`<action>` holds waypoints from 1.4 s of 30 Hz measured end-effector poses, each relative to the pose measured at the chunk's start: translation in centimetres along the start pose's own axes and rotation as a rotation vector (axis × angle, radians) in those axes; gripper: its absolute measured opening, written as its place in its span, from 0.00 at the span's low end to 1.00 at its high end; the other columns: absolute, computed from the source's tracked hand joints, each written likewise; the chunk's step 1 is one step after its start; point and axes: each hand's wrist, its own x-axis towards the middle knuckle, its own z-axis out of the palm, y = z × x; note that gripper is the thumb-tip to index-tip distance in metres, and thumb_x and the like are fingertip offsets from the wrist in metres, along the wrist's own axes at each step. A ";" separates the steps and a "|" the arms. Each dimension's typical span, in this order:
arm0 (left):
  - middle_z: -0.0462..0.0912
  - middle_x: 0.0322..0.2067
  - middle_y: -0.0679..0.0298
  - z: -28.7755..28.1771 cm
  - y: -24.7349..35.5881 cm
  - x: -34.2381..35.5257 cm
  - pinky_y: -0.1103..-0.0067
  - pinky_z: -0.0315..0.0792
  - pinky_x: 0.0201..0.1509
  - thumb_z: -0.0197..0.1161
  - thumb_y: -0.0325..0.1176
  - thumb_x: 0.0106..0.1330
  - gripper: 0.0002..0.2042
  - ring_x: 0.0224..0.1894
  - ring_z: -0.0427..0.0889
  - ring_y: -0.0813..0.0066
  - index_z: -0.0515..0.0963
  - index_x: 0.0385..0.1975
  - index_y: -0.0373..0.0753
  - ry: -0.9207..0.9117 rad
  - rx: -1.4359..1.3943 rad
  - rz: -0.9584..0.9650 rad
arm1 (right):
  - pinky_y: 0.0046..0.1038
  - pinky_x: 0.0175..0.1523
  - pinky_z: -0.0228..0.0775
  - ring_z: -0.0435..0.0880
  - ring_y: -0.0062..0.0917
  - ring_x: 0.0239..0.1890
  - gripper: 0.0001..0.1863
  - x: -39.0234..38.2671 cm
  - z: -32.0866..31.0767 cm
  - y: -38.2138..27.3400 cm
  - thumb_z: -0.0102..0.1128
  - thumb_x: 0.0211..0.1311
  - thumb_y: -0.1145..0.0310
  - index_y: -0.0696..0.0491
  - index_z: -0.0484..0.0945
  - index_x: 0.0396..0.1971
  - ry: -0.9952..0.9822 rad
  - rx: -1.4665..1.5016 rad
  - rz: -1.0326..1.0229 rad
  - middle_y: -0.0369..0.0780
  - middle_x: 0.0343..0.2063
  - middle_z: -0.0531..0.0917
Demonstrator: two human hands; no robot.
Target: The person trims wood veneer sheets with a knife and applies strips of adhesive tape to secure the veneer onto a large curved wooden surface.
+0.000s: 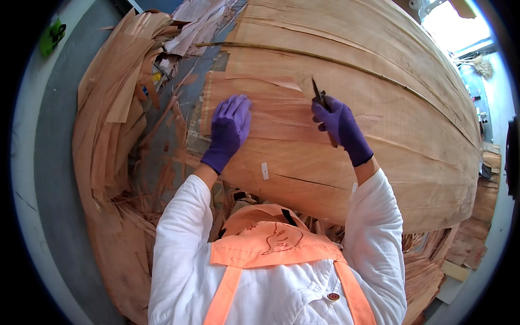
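In a purple glove, my left hand [230, 122] lies flat on the left end of a reddish veneer piece [279, 111], fingers stretched out. This piece rests on a large, paler wood veneer sheet [422, 157] with long cracks and seams. My right hand [344, 127], gloved the same way, is closed around a knife [320, 97]. Its dark, narrow blade points up and away from me, and the end of its brown handle shows below the fist. The knife is over the right part of the reddish piece; whether the blade touches wood I cannot tell.
Torn veneer scraps [105, 141] are heaped along the left side. A thin strip [303, 52] crosses the far part of the sheet. A small white label [265, 171] lies near its front edge. More veneer [422, 279] is piled at lower right, below a bright window [460, 27].
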 end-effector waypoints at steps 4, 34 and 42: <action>0.76 0.51 0.55 0.6 0.0 -0.1 0.62 0.65 0.60 0.58 0.29 0.61 0.13 0.56 0.72 0.55 0.77 0.46 0.37 0.057 0.016 -0.006 | 0.33 0.28 0.71 0.81 0.29 0.22 0.14 -0.5 2.6 1.1 0.56 0.64 0.61 0.58 0.74 0.36 -0.059 -0.253 -0.146 0.42 0.19 0.80; 0.74 0.51 0.49 -1.4 1.0 -0.4 0.59 0.64 0.61 0.58 0.33 0.62 0.14 0.57 0.71 0.51 0.73 0.43 0.30 0.138 0.230 -0.083 | 0.45 0.27 0.72 0.82 0.46 0.23 0.07 0.7 9.9 -4.6 0.50 0.62 0.66 0.53 0.70 0.35 -0.228 -1.104 -0.459 0.49 0.18 0.80; 0.73 0.51 0.51 -2.2 1.2 -0.1 0.59 0.63 0.62 0.58 0.31 0.61 0.13 0.57 0.70 0.51 0.73 0.44 0.32 0.137 0.181 -0.100 | 0.41 0.31 0.72 0.82 0.43 0.27 0.07 2.1 2.5 -4.8 0.52 0.60 0.68 0.52 0.72 0.37 -0.449 -1.203 -0.555 0.46 0.22 0.81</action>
